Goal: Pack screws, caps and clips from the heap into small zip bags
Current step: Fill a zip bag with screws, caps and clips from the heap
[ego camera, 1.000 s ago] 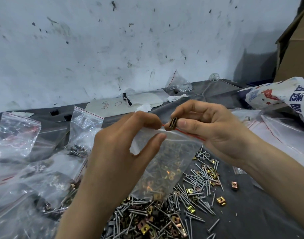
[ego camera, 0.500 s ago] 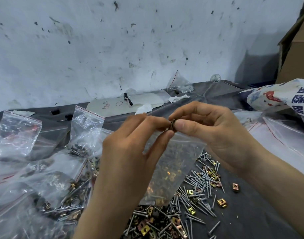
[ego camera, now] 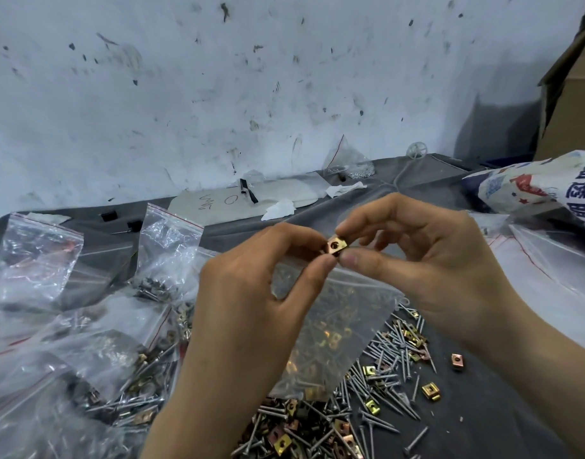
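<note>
Hands: our left hand (ego camera: 244, 313) and right hand (ego camera: 427, 260) meet, left pinching the zip bag (ego camera: 344, 326) mouth, right pinching a brass clip (ego camera: 336, 246) | Change: clip, edge-on before, now faces us flat | Place: above the heap (ego camera: 367, 392), near edge of the tabletop (ego camera: 483, 409) | Meaning: clip probably goes in next.

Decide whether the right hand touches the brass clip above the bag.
Touching. The head view shows the right hand pinching the clip between thumb and forefinger, no gap.
</note>
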`<state>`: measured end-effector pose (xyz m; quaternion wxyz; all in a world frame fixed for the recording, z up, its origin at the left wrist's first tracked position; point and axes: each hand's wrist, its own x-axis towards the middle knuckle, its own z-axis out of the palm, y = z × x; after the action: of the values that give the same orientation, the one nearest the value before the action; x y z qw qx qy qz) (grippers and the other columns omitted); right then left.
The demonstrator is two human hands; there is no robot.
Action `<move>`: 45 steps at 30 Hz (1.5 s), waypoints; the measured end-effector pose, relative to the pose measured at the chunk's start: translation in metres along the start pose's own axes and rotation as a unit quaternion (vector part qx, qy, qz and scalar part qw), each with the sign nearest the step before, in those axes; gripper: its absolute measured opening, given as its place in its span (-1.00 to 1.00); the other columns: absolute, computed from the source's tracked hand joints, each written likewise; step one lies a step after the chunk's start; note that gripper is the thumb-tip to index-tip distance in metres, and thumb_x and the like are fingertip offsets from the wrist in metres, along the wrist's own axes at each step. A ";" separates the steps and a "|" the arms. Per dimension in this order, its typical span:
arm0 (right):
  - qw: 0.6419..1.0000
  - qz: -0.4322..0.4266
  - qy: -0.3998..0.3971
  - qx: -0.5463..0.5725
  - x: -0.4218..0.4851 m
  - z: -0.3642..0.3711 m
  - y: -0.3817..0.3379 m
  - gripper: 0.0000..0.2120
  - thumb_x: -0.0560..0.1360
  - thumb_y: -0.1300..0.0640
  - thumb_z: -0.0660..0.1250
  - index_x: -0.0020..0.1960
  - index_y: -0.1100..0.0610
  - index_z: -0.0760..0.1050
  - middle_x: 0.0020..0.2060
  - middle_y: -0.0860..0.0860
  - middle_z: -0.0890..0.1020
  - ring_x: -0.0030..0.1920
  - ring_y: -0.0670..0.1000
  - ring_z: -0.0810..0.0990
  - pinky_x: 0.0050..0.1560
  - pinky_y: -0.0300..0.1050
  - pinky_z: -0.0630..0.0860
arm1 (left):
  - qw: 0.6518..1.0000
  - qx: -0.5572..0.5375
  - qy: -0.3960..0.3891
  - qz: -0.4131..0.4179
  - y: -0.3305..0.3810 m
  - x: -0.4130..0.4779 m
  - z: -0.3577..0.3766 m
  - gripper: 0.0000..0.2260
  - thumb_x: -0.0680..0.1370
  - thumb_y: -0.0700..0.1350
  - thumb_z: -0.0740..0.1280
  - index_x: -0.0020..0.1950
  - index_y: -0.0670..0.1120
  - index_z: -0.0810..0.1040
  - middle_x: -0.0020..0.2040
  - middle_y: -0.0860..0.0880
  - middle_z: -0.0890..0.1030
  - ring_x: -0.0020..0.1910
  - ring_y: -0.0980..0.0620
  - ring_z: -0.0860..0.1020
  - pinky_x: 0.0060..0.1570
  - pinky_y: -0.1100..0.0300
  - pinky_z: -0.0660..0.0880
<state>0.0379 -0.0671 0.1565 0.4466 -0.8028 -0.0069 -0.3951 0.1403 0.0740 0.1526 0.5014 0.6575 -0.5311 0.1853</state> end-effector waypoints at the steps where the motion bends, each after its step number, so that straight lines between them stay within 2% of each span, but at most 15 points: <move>1: 1.000 -0.003 -0.001 0.000 0.000 -0.001 0.000 -0.81 0.31 0.12 0.50 -0.10 -0.02 0.60 -0.19 -0.13 0.67 -0.13 -0.08 0.58 -0.06 -0.05 0.47 | 1.000 -0.013 -0.005 -0.007 0.000 0.000 -0.001 -0.87 0.47 0.02 0.41 -0.07 0.00 0.64 -0.18 0.21 0.65 -0.14 0.30 0.61 -0.08 0.39 0.53; 4: 1.000 0.002 -0.022 0.021 0.001 -0.004 0.002 -0.82 0.30 0.11 0.52 -0.12 0.02 0.61 -0.19 -0.08 0.67 -0.13 -0.06 0.58 -0.07 -0.02 0.47 | 0.998 -0.057 -0.023 -0.029 0.001 0.000 -0.003 -0.94 0.45 -0.02 0.41 -0.11 0.04 0.62 -0.17 0.21 0.65 -0.13 0.30 0.62 -0.08 0.45 0.51; 8: 1.000 -0.011 -0.019 0.016 -0.001 -0.006 0.003 -0.81 0.32 0.04 0.49 -0.09 0.00 0.58 -0.17 -0.05 0.67 -0.09 0.00 0.61 -0.04 0.00 0.47 | 0.994 -0.092 -0.030 -0.040 0.001 -0.002 -0.001 -0.97 0.44 -0.05 0.43 -0.14 0.05 0.61 -0.18 0.21 0.66 -0.14 0.23 0.64 -0.07 0.31 0.56; 14: 0.987 -0.098 0.047 -0.115 -0.010 0.006 0.001 -0.79 0.39 0.07 0.43 0.00 -0.03 0.50 -0.12 -0.17 0.63 0.00 0.02 0.60 -0.01 -0.10 0.47 | 0.991 -0.109 -0.020 -0.070 -0.001 -0.004 0.002 -0.93 0.42 0.01 0.45 -0.19 0.07 0.58 -0.21 0.21 0.66 -0.17 0.21 0.64 -0.08 0.31 0.57; 19: 0.994 -0.081 0.050 -0.059 -0.011 0.008 0.000 -0.81 0.38 0.13 0.45 -0.04 0.05 0.52 -0.14 -0.09 0.64 -0.04 0.04 0.62 0.01 -0.02 0.52 | 0.991 -0.115 -0.018 -0.071 0.000 -0.004 0.003 -0.90 0.42 0.08 0.37 -0.19 0.07 0.57 -0.21 0.20 0.66 -0.18 0.20 0.64 -0.10 0.36 0.55; 22: 0.999 -0.013 0.019 0.037 -0.009 0.005 -0.001 -0.80 0.33 0.21 0.49 -0.07 0.09 0.56 -0.19 0.01 0.67 -0.12 -0.02 0.65 -0.02 -0.17 0.56 | 0.992 -0.110 -0.022 -0.063 0.000 -0.004 0.004 -0.90 0.42 0.07 0.36 -0.19 0.07 0.57 -0.20 0.20 0.65 -0.18 0.20 0.63 -0.09 0.37 0.54; 24: 0.997 0.016 0.007 0.082 -0.008 0.002 -0.001 -0.83 0.30 0.18 0.48 -0.12 0.09 0.58 -0.23 0.03 0.68 -0.19 -0.06 0.65 -0.10 -0.28 0.54 | 0.992 -0.108 -0.022 -0.056 0.000 -0.003 0.005 -0.91 0.43 0.06 0.35 -0.18 0.06 0.57 -0.19 0.19 0.65 -0.17 0.20 0.63 -0.09 0.32 0.56; 27: 0.994 0.035 -0.003 0.104 -0.006 0.001 -0.001 -0.83 0.29 0.14 0.49 -0.14 0.10 0.59 -0.25 0.03 0.68 -0.22 -0.07 0.64 -0.14 -0.31 0.53 | 0.994 -0.099 -0.027 -0.043 0.002 -0.003 0.005 -0.90 0.45 0.05 0.32 -0.16 0.05 0.57 -0.19 0.19 0.64 -0.16 0.20 0.63 -0.10 0.24 0.57; 31: 0.998 0.012 -0.016 0.052 -0.005 0.000 -0.001 -0.81 0.31 0.18 0.49 -0.11 0.03 0.58 -0.23 -0.06 0.66 -0.18 -0.09 0.64 -0.08 -0.33 0.51 | 0.996 -0.077 -0.031 -0.024 0.002 -0.002 0.005 -0.87 0.48 0.04 0.29 -0.11 0.03 0.57 -0.18 0.19 0.63 -0.17 0.24 0.63 -0.13 0.24 0.58; 33: 1.000 -0.004 -0.019 0.013 -0.004 -0.001 -0.003 -0.78 0.30 0.12 0.52 -0.09 -0.02 0.58 -0.22 -0.12 0.65 -0.15 -0.11 0.62 -0.05 -0.34 0.49 | 0.997 -0.065 -0.024 -0.014 0.002 -0.002 0.006 -0.87 0.48 0.01 0.29 -0.10 0.01 0.59 -0.18 0.19 0.64 -0.19 0.28 0.62 -0.15 0.28 0.58; 36: 0.999 -0.015 -0.025 -0.026 -0.002 -0.001 -0.006 -0.79 0.31 0.01 0.45 -0.05 -0.06 0.58 -0.19 -0.16 0.65 -0.09 -0.10 0.62 -0.01 -0.33 0.48 | 0.999 -0.025 -0.007 0.018 0.001 0.000 0.009 -0.86 0.48 -0.04 0.30 -0.09 -0.04 0.62 -0.26 0.21 0.63 -0.20 0.34 0.60 -0.19 0.39 0.54; 40: 0.998 -0.021 -0.052 0.021 0.001 0.001 -0.009 -0.78 0.33 0.24 0.48 -0.11 0.00 0.56 -0.21 -0.12 0.64 -0.14 -0.10 0.63 -0.03 -0.33 0.51 | 0.997 0.031 0.028 0.057 -0.002 0.001 0.011 -0.85 0.44 -0.10 0.32 -0.12 -0.12 0.64 -0.28 0.14 0.62 -0.22 0.26 0.58 -0.23 0.52 0.44; 45: 0.990 0.008 -0.106 0.088 0.006 0.000 -0.013 -0.78 0.33 0.32 0.43 -0.15 0.03 0.54 -0.24 -0.02 0.62 -0.17 -0.03 0.63 -0.06 -0.27 0.55 | 0.997 0.029 0.036 0.062 -0.005 0.001 0.009 -0.86 0.41 -0.11 0.31 -0.15 -0.13 0.64 -0.30 0.11 0.64 -0.27 0.25 0.58 -0.26 0.37 0.48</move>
<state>0.0372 -0.0616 0.1698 0.5154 -0.7978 -0.0821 -0.3019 0.1426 0.0656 0.1473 0.4887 0.6306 -0.5466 0.2545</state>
